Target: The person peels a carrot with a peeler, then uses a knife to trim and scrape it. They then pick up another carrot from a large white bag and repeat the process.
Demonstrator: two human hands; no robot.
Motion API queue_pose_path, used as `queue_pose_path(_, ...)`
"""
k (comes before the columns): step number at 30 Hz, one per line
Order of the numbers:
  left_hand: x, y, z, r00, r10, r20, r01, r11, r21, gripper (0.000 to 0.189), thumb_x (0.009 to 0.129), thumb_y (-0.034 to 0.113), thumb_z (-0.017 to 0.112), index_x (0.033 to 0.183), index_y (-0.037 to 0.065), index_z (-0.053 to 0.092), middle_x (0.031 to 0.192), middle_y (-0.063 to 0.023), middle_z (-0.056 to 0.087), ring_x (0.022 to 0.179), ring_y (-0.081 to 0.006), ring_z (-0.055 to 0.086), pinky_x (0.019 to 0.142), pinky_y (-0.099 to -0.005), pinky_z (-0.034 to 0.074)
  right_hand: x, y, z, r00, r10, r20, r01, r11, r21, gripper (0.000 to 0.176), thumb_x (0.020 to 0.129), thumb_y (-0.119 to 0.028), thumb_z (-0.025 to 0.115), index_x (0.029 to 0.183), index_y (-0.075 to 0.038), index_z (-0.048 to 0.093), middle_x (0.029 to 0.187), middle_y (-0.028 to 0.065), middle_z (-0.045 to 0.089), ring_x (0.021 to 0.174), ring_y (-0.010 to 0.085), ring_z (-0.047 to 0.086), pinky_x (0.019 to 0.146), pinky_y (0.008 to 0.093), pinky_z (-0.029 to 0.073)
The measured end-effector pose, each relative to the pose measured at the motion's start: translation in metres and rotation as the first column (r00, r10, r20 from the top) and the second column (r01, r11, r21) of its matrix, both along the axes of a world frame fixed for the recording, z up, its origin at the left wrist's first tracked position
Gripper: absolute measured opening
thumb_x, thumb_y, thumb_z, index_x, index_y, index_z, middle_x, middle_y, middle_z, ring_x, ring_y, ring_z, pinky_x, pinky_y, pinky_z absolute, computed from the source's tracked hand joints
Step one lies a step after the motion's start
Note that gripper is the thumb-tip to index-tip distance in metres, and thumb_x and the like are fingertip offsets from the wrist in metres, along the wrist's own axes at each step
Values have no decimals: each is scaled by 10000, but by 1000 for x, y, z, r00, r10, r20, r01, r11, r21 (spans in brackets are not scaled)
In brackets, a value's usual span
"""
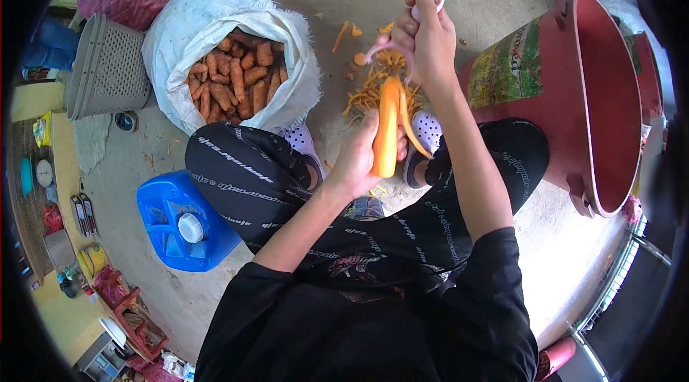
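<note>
My left hand (357, 156) is wrapped round the lower part of a peeled orange carrot (387, 127), which points away from me. Over the carrot's far end, my right hand (436, 41) grips a pink peeler (393, 48) by its handle, whose looped end shows above the fingers. The peeler's blade is too small to make out. A long strip of peel (416, 137) hangs along the carrot's right side. Beneath both hands, a heap of carrot peelings (372, 91) lies on the floor between my feet.
At the left, an open white sack (215, 5) holds several unpeeled carrots (237, 77). A blue jerrycan (188, 220) stands by my left knee, and a grey crate (111, 66) is behind it. Close to my right knee is a large red bucket (556, 102).
</note>
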State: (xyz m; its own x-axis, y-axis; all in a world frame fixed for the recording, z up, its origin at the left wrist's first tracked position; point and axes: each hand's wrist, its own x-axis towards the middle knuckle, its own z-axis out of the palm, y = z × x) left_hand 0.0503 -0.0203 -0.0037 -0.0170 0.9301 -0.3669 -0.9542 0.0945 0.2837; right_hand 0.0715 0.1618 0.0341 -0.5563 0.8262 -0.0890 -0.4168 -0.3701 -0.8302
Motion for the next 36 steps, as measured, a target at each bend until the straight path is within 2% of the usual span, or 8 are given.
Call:
queue_pose_path(3, -4, 0, 2, 992, -71, 102, 59, 991, 124, 399, 986, 390, 397, 1114, 24, 493, 870, -52, 480, 783, -156, 467, 726, -304, 413, -4, 19, -24, 992, -58, 113, 47, 993, 104, 271, 964, -312, 457, 905, -48, 450, 609, -6, 380, 466, 83, 374, 544, 323, 523)
queue_pose_path(9, -23, 5, 8, 991, 29, 130, -29, 1000, -3, 408, 983, 359, 421, 1165, 0, 493, 875, -54, 482, 804, -154, 475, 734, -297, 411, -6, 19, -40, 962, -186, 201, 136, 961, 240, 284, 966, -319, 457, 924, -38, 445, 633, 7, 396, 480, 93, 394, 576, 340, 541)
queue_pose_path(12, -26, 8, 5, 991, 80, 104, -76, 996, -36, 367, 969, 364, 458, 1090, 21, 507, 848, -36, 469, 763, -142, 465, 676, -291, 410, -5, -6, -7, 989, -149, 25, 147, 988, 42, 267, 974, -300, 441, 938, -35, 427, 644, 13, 387, 481, 101, 398, 589, 358, 546)
queue_pose_path(15, -28, 7, 2, 992, 122, 35, -120, 991, -68, 345, 959, 393, 460, 989, 51, 502, 792, -13, 439, 698, -128, 444, 577, -273, 389, 5, -32, 11, 994, -92, -55, 101, 975, 200, 239, 982, -278, 424, 952, -40, 416, 646, 12, 368, 478, 107, 393, 593, 361, 543)
queue_pose_path(19, -24, 6, 11, 995, 96, -2, -96, 995, -39, 335, 942, 394, 483, 1003, 66, 513, 820, -17, 486, 700, -129, 468, 576, -265, 398, 15, -49, 26, 953, -274, -133, 302, 902, 309, 238, 994, -297, 412, 927, -69, 395, 596, 2, 363, 448, 84, 380, 524, 329, 518)
queue_pose_path(26, -40, 5, -12, 984, 174, 26, -174, 985, -11, 305, 943, 333, 435, 1090, 81, 525, 843, -6, 543, 775, -135, 553, 694, -294, 476, 24, -75, 49, 970, 219, -106, -231, 967, -111, 275, 990, -313, 424, 924, -46, 425, 560, 8, 370, 402, 108, 373, 422, 285, 431)
queue_pose_path(30, -40, 6, -2, 983, 180, -22, -181, 983, -33, 246, 988, 262, 363, 1083, 120, 541, 609, 106, 467, 637, -90, 538, 649, -270, 470, 18, -89, 39, 952, 296, -85, -301, 952, -58, 288, 996, -309, 424, 907, -35, 428, 565, 5, 385, 401, 88, 390, 403, 240, 361)
queue_pose_path(36, -27, 6, 23, 973, 213, -86, -223, 965, -140, 276, 955, 300, 457, 1166, 124, 491, 861, 5, 559, 739, -132, 558, 650, -287, 477, 13, -89, 27, 967, 252, -44, -254, 966, -54, 293, 984, -310, 454, 905, -29, 430, 581, 7, 408, 417, 71, 389, 402, 229, 347)
